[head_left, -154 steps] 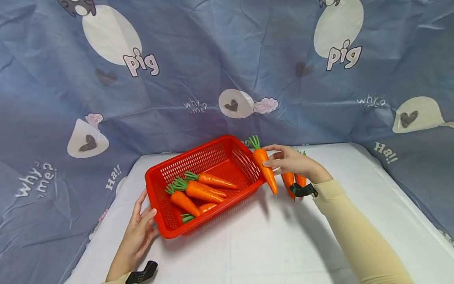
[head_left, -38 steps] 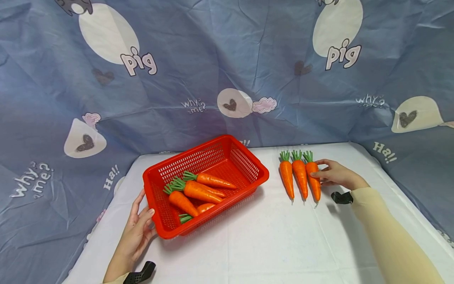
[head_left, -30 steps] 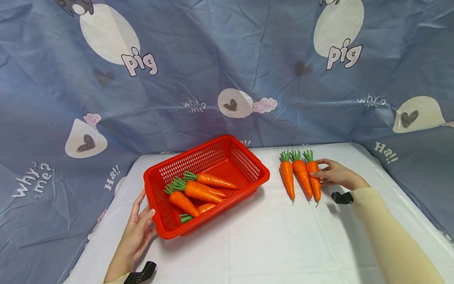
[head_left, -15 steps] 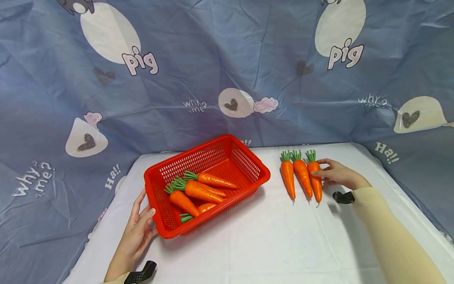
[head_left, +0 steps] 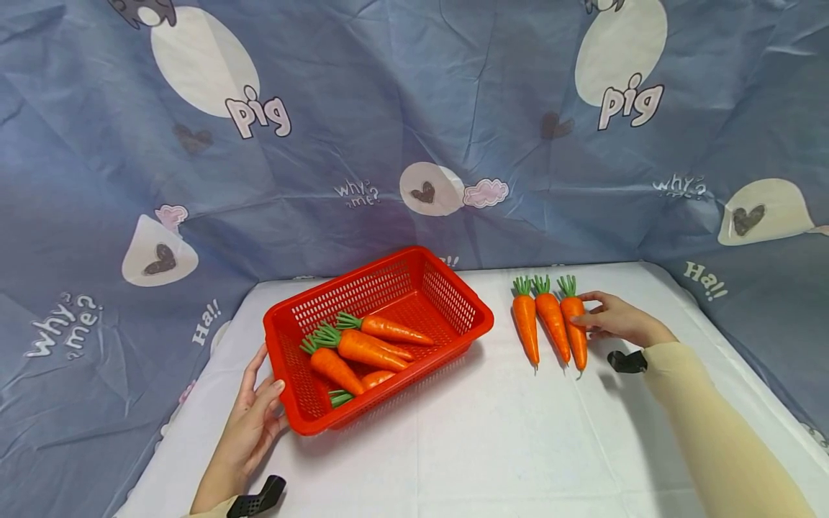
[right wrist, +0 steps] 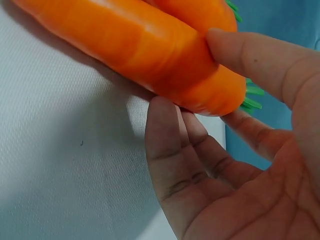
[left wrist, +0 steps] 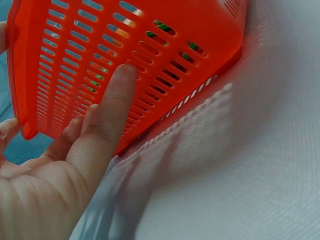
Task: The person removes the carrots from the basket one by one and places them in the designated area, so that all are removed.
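Note:
On the left, a red plastic basket (head_left: 372,277) with slotted walls holds several orange carrots with green tops, one of them a long carrot (head_left: 395,329). My left hand (head_left: 249,424) grips its left end, the thumb at the rim and the fingers against the outer wall (left wrist: 145,60). To the right, three carrots lie side by side on the table, tops toward the back: a left carrot (head_left: 525,324), a middle carrot (head_left: 553,324) and a right carrot (head_left: 574,331). My right hand (head_left: 618,320) pinches the right carrot, thumb on top (right wrist: 225,45) and fingertips along its lower side.
A white cloth covers the table (head_left: 492,446). Behind it hangs a blue patterned curtain (head_left: 363,129) that meets the table's back and left edges. Each wrist wears a black device, such as the right wrist camera (head_left: 627,361).
My right hand has brought a carrot from beside the basket to the right end of the row. The middle carrot's tip has since swung right against it. My left hand stays on the basket.

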### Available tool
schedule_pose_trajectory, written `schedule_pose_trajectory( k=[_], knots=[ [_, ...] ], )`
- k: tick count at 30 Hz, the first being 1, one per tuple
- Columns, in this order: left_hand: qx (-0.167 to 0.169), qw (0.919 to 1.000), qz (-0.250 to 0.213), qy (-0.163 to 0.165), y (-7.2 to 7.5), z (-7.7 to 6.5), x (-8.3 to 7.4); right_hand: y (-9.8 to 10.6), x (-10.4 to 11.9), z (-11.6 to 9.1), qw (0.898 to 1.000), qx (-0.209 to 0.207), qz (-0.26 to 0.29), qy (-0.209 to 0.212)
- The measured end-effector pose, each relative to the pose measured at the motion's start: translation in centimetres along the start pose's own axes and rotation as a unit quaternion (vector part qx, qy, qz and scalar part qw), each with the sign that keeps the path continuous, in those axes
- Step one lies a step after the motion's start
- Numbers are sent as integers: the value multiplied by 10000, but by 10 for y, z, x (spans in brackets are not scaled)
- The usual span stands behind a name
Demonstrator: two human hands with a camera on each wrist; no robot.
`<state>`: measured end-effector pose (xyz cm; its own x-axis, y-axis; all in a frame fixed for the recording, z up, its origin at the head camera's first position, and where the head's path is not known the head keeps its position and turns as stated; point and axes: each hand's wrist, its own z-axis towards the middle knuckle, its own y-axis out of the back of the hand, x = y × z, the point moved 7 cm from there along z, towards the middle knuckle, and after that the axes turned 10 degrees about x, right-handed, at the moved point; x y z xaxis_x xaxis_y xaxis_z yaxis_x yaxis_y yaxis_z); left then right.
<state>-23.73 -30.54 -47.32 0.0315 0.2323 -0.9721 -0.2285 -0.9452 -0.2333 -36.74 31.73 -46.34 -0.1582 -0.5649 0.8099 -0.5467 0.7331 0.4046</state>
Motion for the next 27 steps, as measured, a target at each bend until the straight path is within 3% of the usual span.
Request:
schedule_pose_trajectory(
  k=[27],
  knots=[
    [42,10000,-42,-25,-1,0,-1,6,-4,-2,9996,-84,-27,-274]
  ],
)
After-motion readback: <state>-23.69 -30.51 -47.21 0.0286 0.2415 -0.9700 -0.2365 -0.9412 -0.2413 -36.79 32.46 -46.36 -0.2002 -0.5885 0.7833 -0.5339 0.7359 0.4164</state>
